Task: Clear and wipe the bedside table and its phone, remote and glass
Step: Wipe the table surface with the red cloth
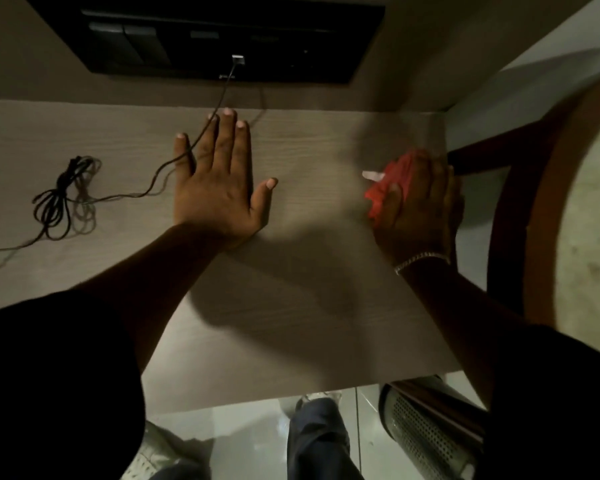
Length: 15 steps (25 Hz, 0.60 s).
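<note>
Table surface bare of phone, remote and glass; none in view, so clearing judged done, their own wiping not confirmable from here. Wiping of the top judged under way. Only remaining item on the surface: black cable, loosely coiled at far left, one run leading up to the dark wall panel, passing under the left hand. Left hand pressed flat, palm down, fingers spread and extended, gripping nothing, apparently bracing near the back centre of the table. Right hand at the right edge of the table, fingers curled down over a bunched red cloth, holding it against the surface; cloth showing mostly ahead and to the left of the knuckles, a pale tag sticking out. Some blur around right hand. Left portion around the cable and the near front strip likely still to be wiped. Round chair just beside the right edge.
</note>
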{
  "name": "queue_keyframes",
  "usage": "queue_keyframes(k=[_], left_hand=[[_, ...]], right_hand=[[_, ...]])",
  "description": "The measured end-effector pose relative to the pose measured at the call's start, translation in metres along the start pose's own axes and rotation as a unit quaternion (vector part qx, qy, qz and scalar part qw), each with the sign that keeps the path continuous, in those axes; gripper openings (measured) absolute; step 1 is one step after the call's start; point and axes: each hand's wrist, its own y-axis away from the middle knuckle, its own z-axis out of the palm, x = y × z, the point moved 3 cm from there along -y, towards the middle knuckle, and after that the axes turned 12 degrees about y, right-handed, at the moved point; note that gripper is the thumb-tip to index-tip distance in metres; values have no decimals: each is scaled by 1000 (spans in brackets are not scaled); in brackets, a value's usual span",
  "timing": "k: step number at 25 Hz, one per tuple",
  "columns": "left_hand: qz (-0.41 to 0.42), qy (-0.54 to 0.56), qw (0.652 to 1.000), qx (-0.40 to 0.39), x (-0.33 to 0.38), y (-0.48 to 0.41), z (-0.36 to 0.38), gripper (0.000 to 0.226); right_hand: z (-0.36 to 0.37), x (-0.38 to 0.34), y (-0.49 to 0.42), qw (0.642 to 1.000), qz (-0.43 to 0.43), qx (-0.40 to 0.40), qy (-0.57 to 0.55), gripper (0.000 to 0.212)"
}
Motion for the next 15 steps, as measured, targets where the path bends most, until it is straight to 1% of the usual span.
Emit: queue_keyframes(k=[1,4,5,6,8,10,13,15], left_hand=[[-2,0,1000,1,1,0,-1,80],[-10,-1,1000,17,-2,2,-2,80],[-8,0,1000,16,-1,1,0,80],[-5,4,1000,14,1,1,0,80],[-1,15,1000,18,-5,5,0,81],[-2,23,999,24,-20,16,-5,82],[-3,26,998,56,-56,39,-15,84],[-18,32,997,65,-90,49,-22,86]], right_hand=[[2,5,1,1000,19,0,3,57],[2,-13,-15,998,66,10,17,57],[1,-17,-21,997,75,18,21,57],[0,-19,-24,997,67,23,24,58],[1,-30,-17,999,6,26,35,62],[1,-56,-6,998,-61,23,26,66],[-9,-110,7,993,-116,2,8,71],[-18,-155,18,979,-203,15,-2,70]])
